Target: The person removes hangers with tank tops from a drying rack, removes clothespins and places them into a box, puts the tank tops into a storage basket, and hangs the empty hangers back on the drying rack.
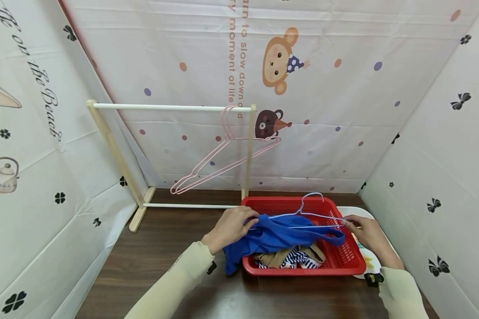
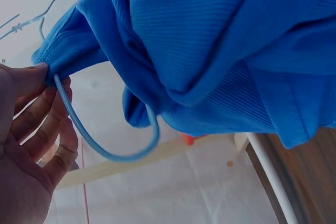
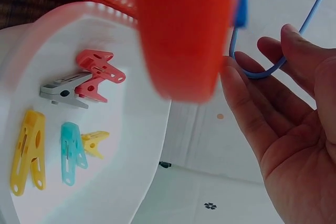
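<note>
A blue ribbed tank top (image 1: 279,232) lies bunched over the red basket (image 1: 303,271), part of it hanging past the left rim. Above the basket is a light-blue hanger (image 1: 300,212), its hook upward. My left hand (image 1: 232,226) pinches the top's strap where it goes over the hanger's left end; the left wrist view shows the bare wire loop (image 2: 123,157) sticking out beyond the fabric. At the opposite end, my right hand (image 1: 368,232) holds the hanger's bare corner (image 3: 257,75) between thumb and fingers. Another strap of the top droops below that end.
Beige cloth (image 1: 275,259) and striped cloth (image 1: 297,261) lie in the basket. On its right, a white tray (image 3: 121,140) holds several coloured clothespins. Behind, to the left, stands a wooden rack with a white rail (image 1: 171,107), where pink hangers (image 1: 207,161) hang near the right post.
</note>
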`<action>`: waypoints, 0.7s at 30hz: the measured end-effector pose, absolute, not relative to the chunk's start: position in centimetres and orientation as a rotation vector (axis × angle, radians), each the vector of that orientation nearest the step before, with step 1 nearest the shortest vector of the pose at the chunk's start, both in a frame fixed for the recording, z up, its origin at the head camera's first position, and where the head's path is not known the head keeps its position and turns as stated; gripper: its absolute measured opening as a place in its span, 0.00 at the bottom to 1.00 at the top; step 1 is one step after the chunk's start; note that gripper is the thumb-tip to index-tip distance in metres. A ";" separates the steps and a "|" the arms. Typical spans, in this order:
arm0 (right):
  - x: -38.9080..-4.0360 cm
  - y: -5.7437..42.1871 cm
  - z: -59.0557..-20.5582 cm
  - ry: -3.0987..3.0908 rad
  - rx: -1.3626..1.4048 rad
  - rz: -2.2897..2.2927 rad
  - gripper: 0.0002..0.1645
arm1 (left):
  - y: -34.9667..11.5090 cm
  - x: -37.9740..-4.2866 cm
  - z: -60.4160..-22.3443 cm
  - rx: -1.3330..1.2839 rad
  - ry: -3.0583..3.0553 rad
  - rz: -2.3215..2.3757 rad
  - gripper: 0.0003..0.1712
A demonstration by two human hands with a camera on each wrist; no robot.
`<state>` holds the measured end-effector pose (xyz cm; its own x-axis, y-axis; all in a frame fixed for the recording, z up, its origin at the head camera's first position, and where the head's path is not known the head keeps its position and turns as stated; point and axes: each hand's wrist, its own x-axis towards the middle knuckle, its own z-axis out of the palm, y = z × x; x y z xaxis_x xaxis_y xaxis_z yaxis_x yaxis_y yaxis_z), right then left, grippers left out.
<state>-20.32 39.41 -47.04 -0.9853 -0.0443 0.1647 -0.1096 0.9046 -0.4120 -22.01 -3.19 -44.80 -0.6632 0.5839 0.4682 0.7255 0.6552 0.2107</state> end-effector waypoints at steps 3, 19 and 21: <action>-20.2 39.5 -47.1 -2.918 0.112 0.643 0.19 | -3.8 -22.0 -45.0 -1.008 -2.508 -0.562 0.11; -20.0 39.8 -47.3 -2.913 0.119 0.642 0.18 | -7.2 -21.5 -46.9 -0.860 -2.545 -0.689 0.09; -20.0 39.7 -47.3 -2.916 0.117 0.646 0.18 | -7.6 -21.4 -47.2 -0.850 -2.535 -0.715 0.09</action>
